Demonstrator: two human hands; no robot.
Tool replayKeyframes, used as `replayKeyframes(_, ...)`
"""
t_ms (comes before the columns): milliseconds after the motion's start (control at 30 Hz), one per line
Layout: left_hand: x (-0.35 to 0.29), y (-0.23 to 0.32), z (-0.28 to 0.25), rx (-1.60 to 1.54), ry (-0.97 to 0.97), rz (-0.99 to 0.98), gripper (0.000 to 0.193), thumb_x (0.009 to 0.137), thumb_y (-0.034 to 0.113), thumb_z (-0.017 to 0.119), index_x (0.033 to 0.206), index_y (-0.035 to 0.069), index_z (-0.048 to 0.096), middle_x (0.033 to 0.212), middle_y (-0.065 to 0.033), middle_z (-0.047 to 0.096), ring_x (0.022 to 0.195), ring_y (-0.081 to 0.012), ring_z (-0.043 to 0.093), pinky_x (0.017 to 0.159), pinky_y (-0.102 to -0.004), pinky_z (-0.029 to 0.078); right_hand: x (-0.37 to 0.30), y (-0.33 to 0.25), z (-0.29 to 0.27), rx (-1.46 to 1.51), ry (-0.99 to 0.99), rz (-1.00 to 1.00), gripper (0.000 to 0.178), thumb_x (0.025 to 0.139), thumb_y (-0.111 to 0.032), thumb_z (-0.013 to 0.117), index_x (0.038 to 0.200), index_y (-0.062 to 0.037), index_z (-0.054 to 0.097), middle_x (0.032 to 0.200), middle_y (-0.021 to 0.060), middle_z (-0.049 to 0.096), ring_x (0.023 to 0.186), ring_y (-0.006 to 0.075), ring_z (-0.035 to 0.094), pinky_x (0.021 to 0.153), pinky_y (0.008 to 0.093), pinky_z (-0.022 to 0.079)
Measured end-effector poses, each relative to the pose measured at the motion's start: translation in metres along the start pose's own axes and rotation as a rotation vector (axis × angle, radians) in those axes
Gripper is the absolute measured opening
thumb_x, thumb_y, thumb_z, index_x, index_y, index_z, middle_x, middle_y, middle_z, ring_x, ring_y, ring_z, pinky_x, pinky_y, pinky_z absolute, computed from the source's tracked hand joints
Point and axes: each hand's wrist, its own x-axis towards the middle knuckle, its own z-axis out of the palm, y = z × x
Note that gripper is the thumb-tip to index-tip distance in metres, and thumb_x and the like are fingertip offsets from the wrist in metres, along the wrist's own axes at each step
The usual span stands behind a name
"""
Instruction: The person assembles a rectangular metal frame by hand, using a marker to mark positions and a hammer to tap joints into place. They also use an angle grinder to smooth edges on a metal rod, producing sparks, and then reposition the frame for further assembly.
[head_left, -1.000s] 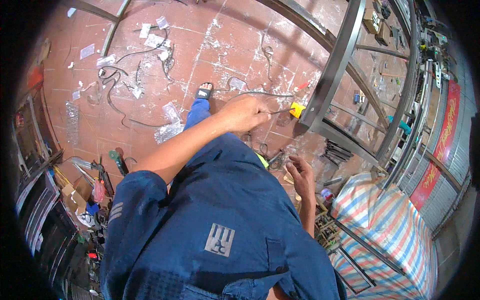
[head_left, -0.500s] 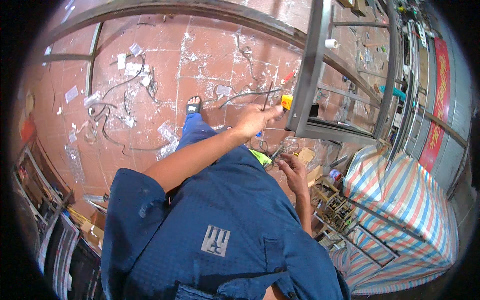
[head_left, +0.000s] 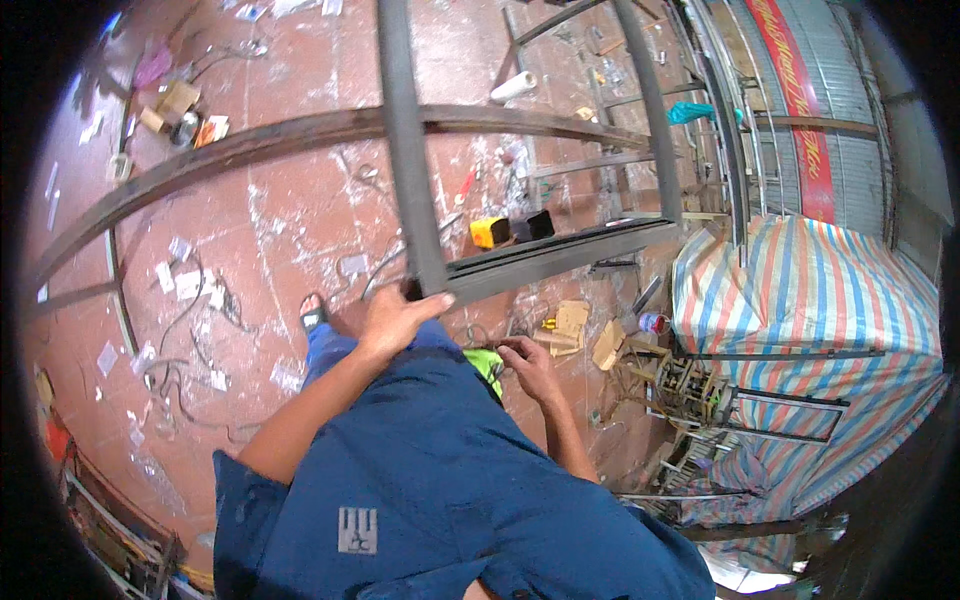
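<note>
Through the camera I judged the frame (head_left: pixel 560 263) to be partly made; its two dark sides met its near edge at both corners, though its far end lay beyond my view; I saw no panel across the middle, and the floor (head_left: pixel 270 225) showed straight through; whether the joints were fixed for good I could not make out, nor how much work was left.

The frame stood ahead and ran off to the right, its near left corner at the left hand (head_left: pixel 395 322); the thumb lay along that corner and the fingers bent toward its end; whether they gripped it or merely rested there I could not tell. The right hand (head_left: pixel 532 368) hung apart from the frame, near a green cloth (head_left: pixel 484 366) in my view; its fingers were loosely curled, pinching nothing that I could see.

Through the opening I made out a yellow block (head_left: pixel 489 233) just beside a black block (head_left: pixel 533 226), with a white roll (head_left: pixel 513 87) farther off; a long beam (head_left: pixel 290 132) crossed beyond the frame, and cardboard (head_left: pixel 572 322) lay on the floor to the right.
</note>
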Motion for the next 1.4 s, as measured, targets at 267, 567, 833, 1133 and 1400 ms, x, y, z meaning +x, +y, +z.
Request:
replayKeyframes(267, -0.019, 0.009, 0.057, -0.297, 0.422, -0.048, 0.036, 0.088, 0.034, 0.077, 0.099, 0.001, 0.07, 0.083, -0.0022, 0.067, 0.053, -0.008, 0.053, 0.047, -0.0253, 0.042, 0.155, 0.041, -0.232, 0.616, 0.48, -0.089, 0.027, 0.102, -0.034, 0.067, 0.095, -0.0072, 0.069, 0.084, 0.0043, 0.071, 0.071, 0.0157, 0.065, 0.064, 0.0302, 0.053)
replayKeyframes(567, 0.011, -0.031, 0.114, -0.807, 0.816, 0.01, 0.04, 0.091, 0.046, 0.077, 0.096, 0.008, 0.067, 0.076, -0.0017, 0.065, 0.042, -0.0097, 0.046, 0.04, -0.0263, 0.041, 0.334, 0.121, -0.5, 1.383, 0.54, 0.09, 0.083, 0.085, -0.081, 0.062, 0.13, -0.0114, 0.063, 0.123, 0.0109, 0.067, 0.109, 0.0306, 0.062, 0.087, 0.0536, 0.054)
replayKeyframes(833, 0.008, -0.025, 0.132, -0.926, 0.937, 0.074, 0.033, 0.091, 0.047, 0.075, 0.092, 0.016, 0.062, 0.069, 0.0032, 0.059, 0.039, -0.0098, 0.045, 0.04, -0.0284, 0.038, 0.372, 0.081, -0.476, 1.408, 0.491, -0.032, 0.076, 0.088, -0.061, 0.075, 0.143, -0.0107, 0.058, 0.148, 0.011, 0.057, 0.133, 0.0363, 0.051, 0.115, 0.0609, 0.037)
replayKeyframes(1133, 0.009, -0.017, 0.14, -0.942, 1.003, 0.05, 0.031, 0.092, 0.046, 0.074, 0.088, 0.018, 0.061, 0.065, 0.0046, 0.054, 0.039, -0.01, 0.043, 0.042, -0.028, 0.036, 0.363, 0.092, -0.47, 1.475, 0.515, -0.021, 0.077, 0.075, -0.055, 0.088, 0.135, -0.0127, 0.062, 0.134, 0.0077, 0.063, 0.118, 0.0322, 0.058, 0.103, 0.057, 0.048)
replayKeyframes(1400, 0.006, -0.011, 0.137, -0.958, 1.03, 0.089, 0.032, 0.09, 0.044, 0.078, 0.087, 0.018, 0.059, 0.065, 0.0045, 0.05, 0.042, -0.0096, 0.045, 0.038, -0.0263, 0.036, 0.355, 0.087, -0.464, 1.321, 0.578, 0.076, 0.076, 0.08, -0.061, 0.079, 0.137, -0.0143, 0.061, 0.135, 0.0067, 0.064, 0.121, 0.0307, 0.058, 0.1, 0.0539, 0.05)
